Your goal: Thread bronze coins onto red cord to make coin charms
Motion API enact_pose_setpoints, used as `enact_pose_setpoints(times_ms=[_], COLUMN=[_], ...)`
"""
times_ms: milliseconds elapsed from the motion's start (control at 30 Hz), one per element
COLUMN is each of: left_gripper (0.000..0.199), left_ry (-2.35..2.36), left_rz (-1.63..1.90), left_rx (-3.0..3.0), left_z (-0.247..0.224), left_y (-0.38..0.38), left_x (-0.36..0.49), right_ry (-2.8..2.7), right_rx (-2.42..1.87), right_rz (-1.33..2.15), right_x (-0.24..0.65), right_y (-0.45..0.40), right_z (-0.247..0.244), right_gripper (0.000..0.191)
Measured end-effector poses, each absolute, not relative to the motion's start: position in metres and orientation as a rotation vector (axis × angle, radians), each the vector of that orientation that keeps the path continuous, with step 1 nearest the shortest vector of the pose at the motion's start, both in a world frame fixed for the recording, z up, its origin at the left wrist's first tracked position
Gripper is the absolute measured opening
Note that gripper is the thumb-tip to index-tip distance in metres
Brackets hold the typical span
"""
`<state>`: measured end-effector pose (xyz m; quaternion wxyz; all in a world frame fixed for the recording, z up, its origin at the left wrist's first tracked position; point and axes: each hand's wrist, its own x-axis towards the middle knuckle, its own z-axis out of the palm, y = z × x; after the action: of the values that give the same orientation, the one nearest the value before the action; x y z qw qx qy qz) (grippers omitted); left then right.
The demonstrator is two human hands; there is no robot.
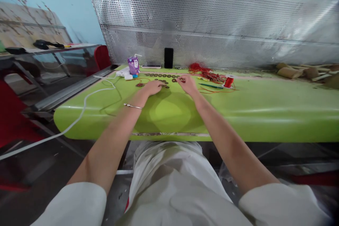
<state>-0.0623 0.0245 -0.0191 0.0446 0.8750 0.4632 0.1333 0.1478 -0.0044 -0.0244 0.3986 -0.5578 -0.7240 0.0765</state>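
A row of round brown coin-like discs with holes lies across the green-topped table. My left hand rests palm down just in front of the row, its fingers stretched out over several loose discs. To its right, my right hand has thumb and fingers together at the near right end of the row, on a disc; the fingers partly hide it. Beside my left hand lies a small coil of red cord with discs.
A red thread spool, green pen and tangled red cords lie to the right. Behind stand a black phone and purple carton before a perforated metal panel. A white cable crosses the left edge.
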Motion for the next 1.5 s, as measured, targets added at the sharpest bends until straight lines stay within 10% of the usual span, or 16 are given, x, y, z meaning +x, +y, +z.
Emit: enact_pose_setpoints(times_ms=[1500], left_gripper=[0.026], left_ry=[1.568], left_rz=[0.569], left_rx=[2.479], left_z=[-0.007], left_y=[0.015], left_x=[-0.063], right_ry=[-2.025], right_rx=[-1.290], right_rz=[0.347], right_x=[0.141], right_y=[0.005], right_z=[-0.038], right_gripper=[0.022])
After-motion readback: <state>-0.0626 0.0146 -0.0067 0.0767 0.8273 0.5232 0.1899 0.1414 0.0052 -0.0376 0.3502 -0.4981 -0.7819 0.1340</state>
